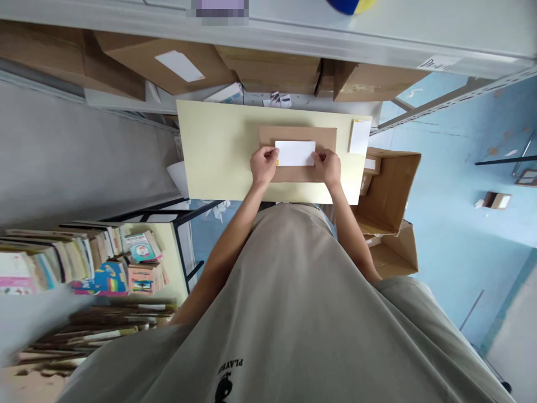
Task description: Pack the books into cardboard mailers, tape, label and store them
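Both hands, left hand (263,165) and right hand (328,167), pinch the ends of a white label (295,153) onto the brown parcel (297,154) between them (sticking seems underway), likely needing smoothing flat.

Both hands rested on a flat brown package (297,154) lying on the pale yellow counter (213,151). The left hand (264,165) pinched the left end of a white label (295,153) on the package, and the right hand (328,166) held its right end. A small white sheet (359,136) lay just beside the package on the right. An open cardboard box (388,190) stood right of the counter on the blue floor (453,224). Stacked books (84,263) filled the lower left, and cardboard cartons (168,64) sat on the shelf behind.
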`<state>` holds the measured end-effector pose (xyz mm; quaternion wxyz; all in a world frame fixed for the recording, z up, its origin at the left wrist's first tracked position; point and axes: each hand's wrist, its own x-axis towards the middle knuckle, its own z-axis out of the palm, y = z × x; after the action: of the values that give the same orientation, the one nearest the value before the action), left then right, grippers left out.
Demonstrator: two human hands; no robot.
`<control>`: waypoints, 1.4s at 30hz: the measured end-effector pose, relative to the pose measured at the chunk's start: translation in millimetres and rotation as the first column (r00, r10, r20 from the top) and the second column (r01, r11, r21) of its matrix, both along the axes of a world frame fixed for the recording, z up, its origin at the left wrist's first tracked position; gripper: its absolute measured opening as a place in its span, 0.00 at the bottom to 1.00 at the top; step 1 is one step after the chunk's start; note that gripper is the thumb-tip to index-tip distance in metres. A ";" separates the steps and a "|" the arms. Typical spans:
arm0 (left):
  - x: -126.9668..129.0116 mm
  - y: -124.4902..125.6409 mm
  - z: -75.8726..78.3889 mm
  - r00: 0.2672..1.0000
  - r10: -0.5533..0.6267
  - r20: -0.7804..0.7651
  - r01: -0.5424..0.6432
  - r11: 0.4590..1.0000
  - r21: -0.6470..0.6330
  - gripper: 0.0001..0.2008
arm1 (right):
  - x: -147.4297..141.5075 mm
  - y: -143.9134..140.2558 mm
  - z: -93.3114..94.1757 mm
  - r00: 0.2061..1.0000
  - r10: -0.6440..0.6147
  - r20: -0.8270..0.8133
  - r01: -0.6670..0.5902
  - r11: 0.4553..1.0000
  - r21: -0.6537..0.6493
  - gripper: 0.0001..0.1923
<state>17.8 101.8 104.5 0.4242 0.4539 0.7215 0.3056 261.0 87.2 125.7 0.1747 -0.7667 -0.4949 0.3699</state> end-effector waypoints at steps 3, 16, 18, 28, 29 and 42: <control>0.3 0.4 0.6 0.998 -0.025 -0.060 0.024 1.000 -0.011 0.06 | -1.4 2.8 2.3 0.999 0.027 0.043 -0.025 0.999 -0.041 0.14; 6.8 -1.4 10.2 0.992 -0.034 -0.124 0.025 0.997 -0.077 0.05 | -9.2 5.6 8.1 0.992 -0.008 0.129 0.021 0.995 -0.099 0.05; 6.5 -1.5 6.5 0.996 -0.017 -0.092 0.011 0.998 -0.062 0.04 | -7.0 -0.1 6.3 0.993 -0.032 0.118 0.039 0.998 -0.050 0.08; 7.0 -4.8 -1.1 0.999 -0.003 -0.035 0.003 1.000 0.005 0.04 | -32.4 -54.8 19.4 0.831 0.466 0.302 -0.501 0.865 0.044 0.30; 7.2 -5.1 -0.6 0.999 -0.007 -0.035 0.007 1.000 0.002 0.04 | -33.7 -50.6 18.4 0.827 0.466 0.314 -0.498 0.867 0.027 0.31; 14.3 -9.7 8.6 0.999 -0.010 -0.036 0.011 0.999 0.038 0.05 | -71.6 -13.2 8.9 0.690 0.628 0.360 -0.674 0.739 0.001 0.30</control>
<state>32.0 92.1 113.0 0.4043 0.4711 0.7205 0.3090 189.4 74.0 134.6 -0.0045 -0.5786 -0.7803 0.2374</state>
